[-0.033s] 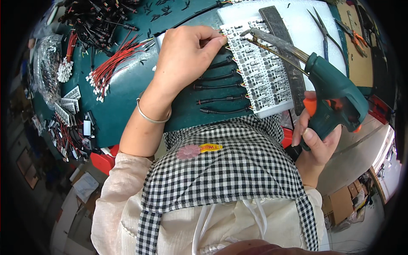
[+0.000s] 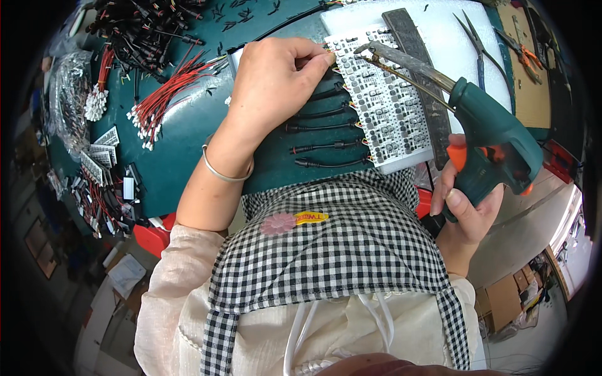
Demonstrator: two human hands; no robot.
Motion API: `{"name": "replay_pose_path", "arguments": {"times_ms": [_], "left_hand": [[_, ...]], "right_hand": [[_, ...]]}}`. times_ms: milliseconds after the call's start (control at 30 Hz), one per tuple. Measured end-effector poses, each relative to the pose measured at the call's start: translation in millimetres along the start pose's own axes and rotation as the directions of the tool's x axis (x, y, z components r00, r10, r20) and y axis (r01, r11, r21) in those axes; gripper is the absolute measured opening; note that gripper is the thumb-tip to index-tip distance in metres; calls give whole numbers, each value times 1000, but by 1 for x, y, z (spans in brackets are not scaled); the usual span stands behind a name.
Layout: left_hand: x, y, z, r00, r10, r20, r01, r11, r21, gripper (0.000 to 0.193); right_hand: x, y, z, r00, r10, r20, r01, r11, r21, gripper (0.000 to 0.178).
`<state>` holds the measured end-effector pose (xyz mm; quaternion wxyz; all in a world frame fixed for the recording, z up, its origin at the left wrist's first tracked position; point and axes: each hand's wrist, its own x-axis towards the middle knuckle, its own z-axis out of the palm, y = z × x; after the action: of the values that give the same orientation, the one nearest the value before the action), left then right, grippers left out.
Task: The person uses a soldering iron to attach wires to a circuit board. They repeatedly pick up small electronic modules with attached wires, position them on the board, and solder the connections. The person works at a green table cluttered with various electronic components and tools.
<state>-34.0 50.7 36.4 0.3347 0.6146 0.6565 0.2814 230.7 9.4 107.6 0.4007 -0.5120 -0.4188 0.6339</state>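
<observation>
My right hand [image 2: 473, 210] is wrapped round the handle of a dark green soldering gun [image 2: 495, 135] with an orange trigger. Its long metal tip reaches left over a white circuit board panel [image 2: 389, 119] covered with rows of small components. At the panel's upper left edge, my left hand [image 2: 276, 81] pinches a thin wire [image 2: 327, 47] between thumb and forefinger; the fingers partly hide it. Below that hand, several short black cables [image 2: 323, 126] with connectors run from the panel's left edge, their thin coloured wires meeting the board.
A dark flat bar [image 2: 423, 81] lies along the panel on a white foam sheet [image 2: 461, 56]. Pliers [image 2: 478, 50] and orange-handled cutters [image 2: 523, 55] lie at the right. Red-and-black wires [image 2: 166, 97], a heap of black connectors [image 2: 147, 31] and a plastic bag [image 2: 69, 94] occupy the left.
</observation>
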Motion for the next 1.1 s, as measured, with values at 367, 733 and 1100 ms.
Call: {"name": "replay_pose_path", "arguments": {"times_ms": [367, 733, 1100], "left_hand": [[-1, 5, 4, 998, -48, -34, 52, 991, 121, 14], [-2, 1, 9, 986, 90, -140, -59, 975, 212, 14], [-3, -2, 14, 977, 139, -162, -109, 978, 179, 10]], "right_hand": [[-2, 9, -1, 999, -47, -11, 47, 999, -5, 69], [0, 10, 6, 1000, 2, -24, -5, 995, -103, 67], [-1, 8, 18, 992, 29, -119, -41, 994, -101, 61]]}}
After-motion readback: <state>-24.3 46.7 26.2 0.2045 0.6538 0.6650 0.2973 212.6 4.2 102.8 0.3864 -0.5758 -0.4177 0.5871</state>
